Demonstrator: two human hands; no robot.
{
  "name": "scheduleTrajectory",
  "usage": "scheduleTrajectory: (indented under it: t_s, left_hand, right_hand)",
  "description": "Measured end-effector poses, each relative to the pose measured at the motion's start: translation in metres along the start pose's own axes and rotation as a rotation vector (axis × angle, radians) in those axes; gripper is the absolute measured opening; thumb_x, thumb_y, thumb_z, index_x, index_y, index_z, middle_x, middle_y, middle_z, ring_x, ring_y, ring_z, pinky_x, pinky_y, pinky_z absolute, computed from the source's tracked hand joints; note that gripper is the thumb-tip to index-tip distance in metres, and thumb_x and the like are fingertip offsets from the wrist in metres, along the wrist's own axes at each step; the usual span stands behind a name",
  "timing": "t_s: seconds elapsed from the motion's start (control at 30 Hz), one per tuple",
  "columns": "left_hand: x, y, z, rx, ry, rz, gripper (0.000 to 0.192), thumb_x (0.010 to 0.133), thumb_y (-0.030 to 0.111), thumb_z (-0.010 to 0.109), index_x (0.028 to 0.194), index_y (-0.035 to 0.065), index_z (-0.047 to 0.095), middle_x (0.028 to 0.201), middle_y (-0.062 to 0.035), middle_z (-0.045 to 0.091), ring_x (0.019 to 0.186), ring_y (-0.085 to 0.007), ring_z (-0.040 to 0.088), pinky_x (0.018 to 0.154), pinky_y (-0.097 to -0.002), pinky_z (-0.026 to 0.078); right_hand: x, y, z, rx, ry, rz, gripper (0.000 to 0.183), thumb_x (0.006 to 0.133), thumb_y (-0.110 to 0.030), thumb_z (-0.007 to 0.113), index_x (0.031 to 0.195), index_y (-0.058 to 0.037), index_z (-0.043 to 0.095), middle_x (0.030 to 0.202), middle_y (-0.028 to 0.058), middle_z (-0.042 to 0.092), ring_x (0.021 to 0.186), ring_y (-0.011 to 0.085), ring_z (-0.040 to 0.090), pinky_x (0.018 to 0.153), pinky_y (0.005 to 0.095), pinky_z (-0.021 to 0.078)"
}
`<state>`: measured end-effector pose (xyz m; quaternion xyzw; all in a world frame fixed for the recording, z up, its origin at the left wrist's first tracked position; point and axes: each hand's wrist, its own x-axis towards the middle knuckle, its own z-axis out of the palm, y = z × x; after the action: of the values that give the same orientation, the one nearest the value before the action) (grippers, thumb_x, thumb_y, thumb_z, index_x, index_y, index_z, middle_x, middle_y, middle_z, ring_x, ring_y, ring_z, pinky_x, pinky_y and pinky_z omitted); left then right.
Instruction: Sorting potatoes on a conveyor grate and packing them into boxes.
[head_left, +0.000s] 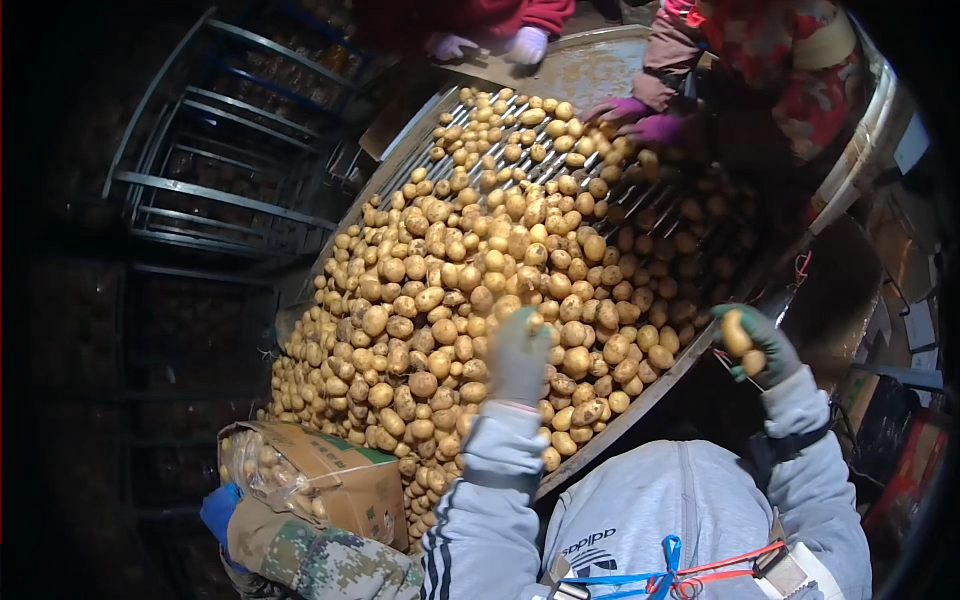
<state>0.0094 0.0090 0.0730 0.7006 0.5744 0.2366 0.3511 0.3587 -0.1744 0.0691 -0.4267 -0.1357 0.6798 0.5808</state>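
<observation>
A deep heap of potatoes (442, 330) covers the sloping bed of metal rollers (491, 154) before me. My left hand (520, 356), in a grey-green work glove, reaches over the middle of the heap, fingers against or just above the potatoes. It is blurred, and I cannot tell whether it grips one. Off the near right edge of the bed, my right hand (765, 349) in a green glove holds two potatoes: a longer potato (736, 334) and a smaller potato (753, 363) below it.
A cardboard box (352, 480) with a plastic liner and potatoes stands at lower left, beside a camouflage sleeve (322, 559) and blue glove (220, 511). Across the bed are a person's white-gloved hand (527, 46) and another's purple gloves (645, 124). Metal frames (225, 199) stand left.
</observation>
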Motion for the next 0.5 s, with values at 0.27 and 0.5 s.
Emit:
scheduleTrajectory:
  t_s: [0.27, 0.5]
  left_hand:
    - [0.023, -0.052, -0.055, 0.138, 0.132, -0.186, 0.048, 0.095, 0.02, 0.064, 0.139, 0.0032, 0.056, 0.14, -0.022, 0.053, 0.126, -0.0321, 0.057, 0.101, -0.0421, 0.051]
    - [0.017, -0.062, -0.034, 0.551, -0.025, 0.002, 0.046, 0.094, 0.021, 0.067, 0.137, 0.0049, 0.061, 0.123, -0.0174, 0.066, 0.116, -0.0284, 0.064, 0.099, -0.0366, 0.051]
  right_hand:
    - [-0.074, -0.01, -0.192, -0.086, 0.548, -0.161, 0.051, 0.099, -0.046, 0.064, 0.136, -0.0119, 0.06, 0.102, 0.0011, 0.068, 0.068, 0.0096, 0.064, 0.049, 0.0247, 0.0535]
    - [-0.047, 0.012, -0.206, -0.443, 1.045, -0.224, 0.04, 0.098, -0.029, 0.065, 0.13, -0.0058, 0.063, 0.111, 0.0043, 0.068, 0.087, 0.0144, 0.065, 0.073, 0.0292, 0.0526]
